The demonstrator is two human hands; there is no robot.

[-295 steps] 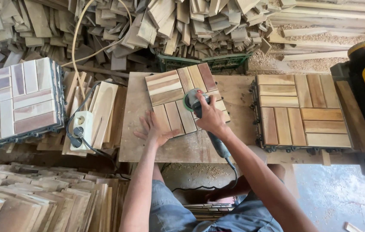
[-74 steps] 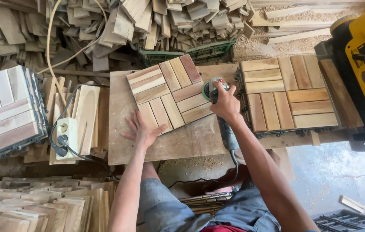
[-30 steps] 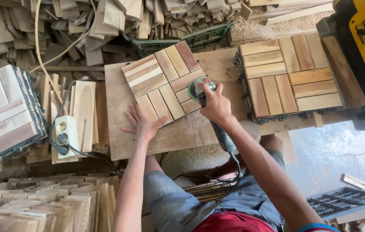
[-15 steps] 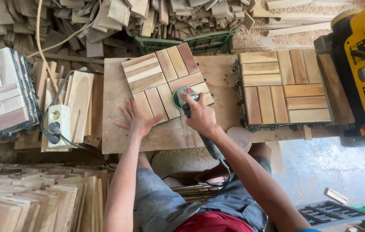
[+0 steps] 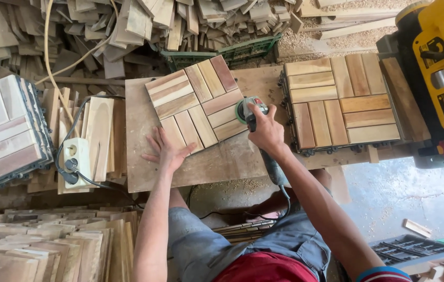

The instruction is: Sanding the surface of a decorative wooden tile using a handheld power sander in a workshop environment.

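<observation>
1. The right hand (image 5: 266,133) has its fingers wrapped tight around the body of a green power sander (image 5: 250,110), whose round head sits at the right edge of a wooden slat tile (image 5: 198,104).
2. The left hand (image 5: 167,151) lies flat with fingers spread and holds nothing; the fingertips press on the near left corner of the slat tile, the palm on the board below it.
3. The slat tile lies turned at an angle on a plywood worktop (image 5: 143,162), towards its far side, and is made of four blocks of three slats in mixed brown and pale tones.
4. The sander's dark handle runs back under the right forearm, and its cable (image 5: 284,201) drops below the worktop edge.
5. Just right of the sander stands a stack of similar tiles (image 5: 339,99), square to the worktop.
6. Further right is a yellow and black machine (image 5: 441,73).
7. Left of the worktop, a white socket block (image 5: 76,156) with a black plug lies on loose boards, and beyond it sits a greyish tile stack (image 5: 5,130).
8. A heap of offcut wood (image 5: 143,26) fills the far side.
</observation>
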